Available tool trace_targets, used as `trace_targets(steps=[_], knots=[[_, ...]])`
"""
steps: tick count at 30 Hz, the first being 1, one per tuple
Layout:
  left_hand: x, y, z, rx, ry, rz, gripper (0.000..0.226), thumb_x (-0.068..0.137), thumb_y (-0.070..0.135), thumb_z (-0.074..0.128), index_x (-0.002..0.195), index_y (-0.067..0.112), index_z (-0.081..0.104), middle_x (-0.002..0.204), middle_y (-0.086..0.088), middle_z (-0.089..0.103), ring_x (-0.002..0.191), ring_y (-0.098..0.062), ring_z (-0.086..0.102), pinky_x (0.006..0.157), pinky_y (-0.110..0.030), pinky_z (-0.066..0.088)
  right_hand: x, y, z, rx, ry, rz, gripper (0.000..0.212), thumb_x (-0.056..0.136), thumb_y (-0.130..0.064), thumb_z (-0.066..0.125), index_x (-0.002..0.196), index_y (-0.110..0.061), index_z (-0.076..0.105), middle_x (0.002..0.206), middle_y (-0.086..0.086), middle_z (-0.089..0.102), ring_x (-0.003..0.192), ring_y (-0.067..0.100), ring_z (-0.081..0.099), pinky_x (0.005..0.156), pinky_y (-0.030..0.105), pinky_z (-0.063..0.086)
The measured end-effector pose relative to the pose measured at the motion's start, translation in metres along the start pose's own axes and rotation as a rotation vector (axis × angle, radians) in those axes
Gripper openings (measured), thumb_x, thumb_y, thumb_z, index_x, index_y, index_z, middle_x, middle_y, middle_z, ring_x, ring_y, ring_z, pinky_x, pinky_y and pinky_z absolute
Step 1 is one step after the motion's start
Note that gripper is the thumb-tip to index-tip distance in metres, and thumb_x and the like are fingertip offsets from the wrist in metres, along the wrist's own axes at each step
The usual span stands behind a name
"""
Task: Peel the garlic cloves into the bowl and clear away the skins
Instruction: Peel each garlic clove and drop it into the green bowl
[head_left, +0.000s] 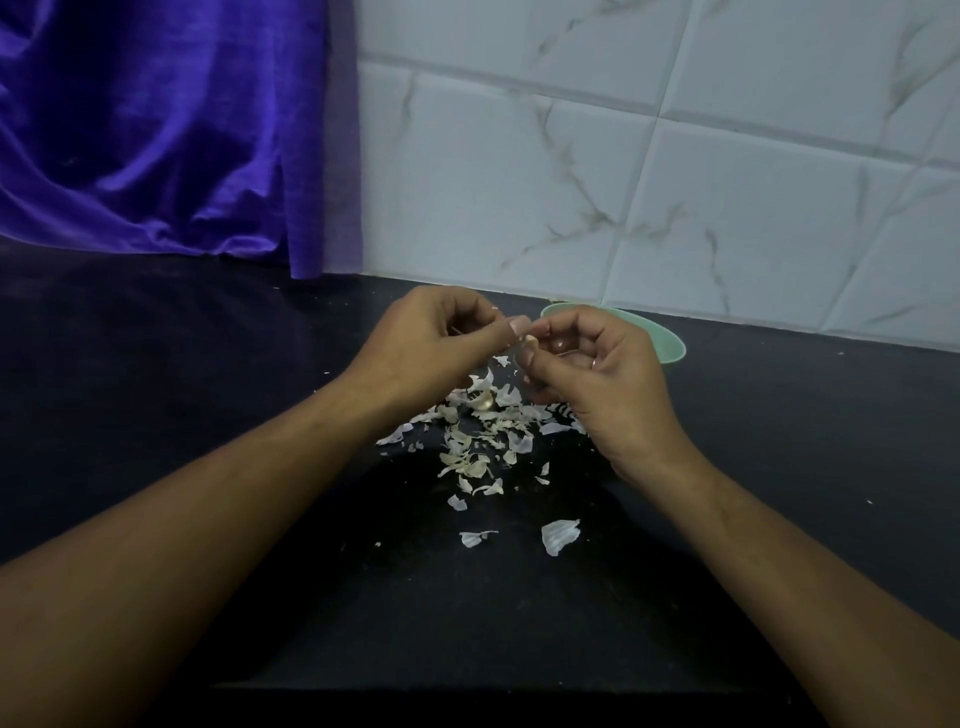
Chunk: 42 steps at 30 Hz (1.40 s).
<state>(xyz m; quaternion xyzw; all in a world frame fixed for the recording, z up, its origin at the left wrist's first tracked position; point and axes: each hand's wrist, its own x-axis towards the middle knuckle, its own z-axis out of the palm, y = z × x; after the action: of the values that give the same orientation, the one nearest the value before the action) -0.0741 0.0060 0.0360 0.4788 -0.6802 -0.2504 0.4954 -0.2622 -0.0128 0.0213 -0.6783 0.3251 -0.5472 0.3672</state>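
Left hand (431, 345) and right hand (608, 376) pinch one garlic clove (530, 340) before one bowl (671, 344).

Purple curtain (156, 130) beside marbled wall tiles (675, 182).

Your left hand (431, 338) and your right hand (608, 384) were both bare. So were your two long forearms (218, 519), which showed uncovered from the wrists right back to the bottom edge of the view. On one finger of the right hand you wore a thin, plain, shiny band ring (594, 364) that caught a little light. The short, trimmed thumbnail (519, 326) of your left hand looked pale and squarish at the tip. A few shallow creases ran across your right wrist (660, 467); the dim light hid any finer detail.
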Motion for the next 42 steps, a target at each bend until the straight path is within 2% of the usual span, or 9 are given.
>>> trace_targets(steps=[2, 7, 12, 18, 23, 28, 32, 36, 42], knots=[[0.001, -0.001, 0.001, -0.036, -0.035, -0.017, 0.023, 0.092, 0.042, 0.077, 0.09, 0.02, 0.078, 0.085, -0.005, 0.078, 0.086, -0.029, 0.075, 0.081, -0.049, 0.063, -0.001, 0.0, 0.001, -0.042, -0.016, -0.019, 0.011, 0.088, -0.001, 0.078, 0.096, -0.007, 0.073, 0.077, 0.007, 0.074, 0.07, 0.022, 0.073, 0.072, 0.05, 0.063], [0.004, -0.005, 0.0, -0.117, -0.084, -0.08, 0.015, 0.094, 0.026, 0.077, 0.088, 0.012, 0.079, 0.085, -0.007, 0.079, 0.077, -0.014, 0.07, 0.07, -0.034, 0.059, -0.001, 0.001, 0.0, -0.079, 0.019, -0.03, 0.01, 0.085, -0.002, 0.082, 0.093, -0.006, 0.076, 0.079, 0.018, 0.075, 0.071, 0.03, 0.075, 0.074, 0.061, 0.062], [0.002, 0.0, 0.0, -0.109, -0.086, -0.09, 0.012, 0.096, 0.02, 0.074, 0.091, 0.01, 0.079, 0.082, -0.006, 0.078, 0.073, -0.01, 0.069, 0.062, -0.026, 0.055, -0.001, 0.002, -0.002, -0.109, 0.017, -0.047, 0.009, 0.087, -0.005, 0.082, 0.094, -0.008, 0.079, 0.078, 0.015, 0.077, 0.072, 0.033, 0.076, 0.073, 0.06, 0.062], [-0.002, 0.004, 0.004, 0.11, 0.039, 0.007, 0.011, 0.088, 0.024, 0.078, 0.077, 0.021, 0.08, 0.07, 0.001, 0.076, 0.073, -0.025, 0.075, 0.073, -0.048, 0.064, -0.003, 0.002, -0.002, -0.151, -0.013, -0.064, 0.009, 0.089, -0.003, 0.078, 0.097, -0.006, 0.079, 0.078, 0.011, 0.078, 0.07, 0.024, 0.076, 0.073, 0.045, 0.065], [-0.004, 0.004, 0.009, 0.219, 0.136, 0.091, 0.01, 0.086, 0.029, 0.08, 0.078, 0.024, 0.079, 0.062, 0.006, 0.071, 0.062, -0.012, 0.069, 0.061, -0.035, 0.057, -0.002, 0.001, -0.002, -0.137, -0.01, -0.033, 0.007, 0.091, -0.005, 0.078, 0.097, -0.008, 0.079, 0.079, 0.012, 0.078, 0.072, 0.027, 0.077, 0.075, 0.052, 0.065], [-0.001, 0.003, 0.005, 0.328, 0.116, 0.189, 0.008, 0.093, 0.033, 0.076, 0.091, 0.027, 0.082, 0.072, 0.015, 0.074, 0.07, 0.003, 0.069, 0.068, -0.028, 0.058, -0.001, 0.0, -0.002, -0.175, 0.016, -0.049, 0.009, 0.093, -0.009, 0.077, 0.1, -0.012, 0.08, 0.077, 0.01, 0.077, 0.07, 0.028, 0.076, 0.073, 0.053, 0.065], [-0.002, 0.003, 0.001, 0.434, 0.063, 0.256, 0.011, 0.094, 0.032, 0.073, 0.095, 0.026, 0.081, 0.076, 0.013, 0.075, 0.073, 0.0, 0.069, 0.072, -0.035, 0.06, -0.004, -0.001, -0.002, -0.262, -0.006, -0.091, 0.013, 0.093, -0.01, 0.076, 0.105, -0.012, 0.081, 0.077, 0.004, 0.078, 0.069, 0.019, 0.076, 0.071, 0.042, 0.065], [-0.005, 0.007, 0.002, 0.534, 0.089, 0.283, 0.025, 0.084, 0.044, 0.062, 0.088, 0.025, 0.078, 0.072, 0.011, 0.072, 0.072, -0.006, 0.068, 0.069, -0.036, 0.058, -0.005, -0.001, -0.003, -0.349, -0.041, -0.107, 0.014, 0.093, -0.013, 0.076, 0.105, -0.015, 0.082, 0.077, -0.002, 0.079, 0.073, 0.014, 0.077, 0.074, 0.046, 0.064], [-0.004, 0.007, 0.003, 0.417, 0.095, 0.155, 0.009, 0.08, 0.033, 0.076, 0.076, 0.025, 0.075, 0.064, 0.009, 0.069, 0.063, -0.005, 0.064, 0.062, -0.031, 0.052, -0.005, 0.001, -0.001, -0.252, -0.043, -0.067, 0.013, 0.091, -0.007, 0.077, 0.103, -0.01, 0.081, 0.078, 0.005, 0.078, 0.074, 0.021, 0.078, 0.077, 0.048, 0.064]])
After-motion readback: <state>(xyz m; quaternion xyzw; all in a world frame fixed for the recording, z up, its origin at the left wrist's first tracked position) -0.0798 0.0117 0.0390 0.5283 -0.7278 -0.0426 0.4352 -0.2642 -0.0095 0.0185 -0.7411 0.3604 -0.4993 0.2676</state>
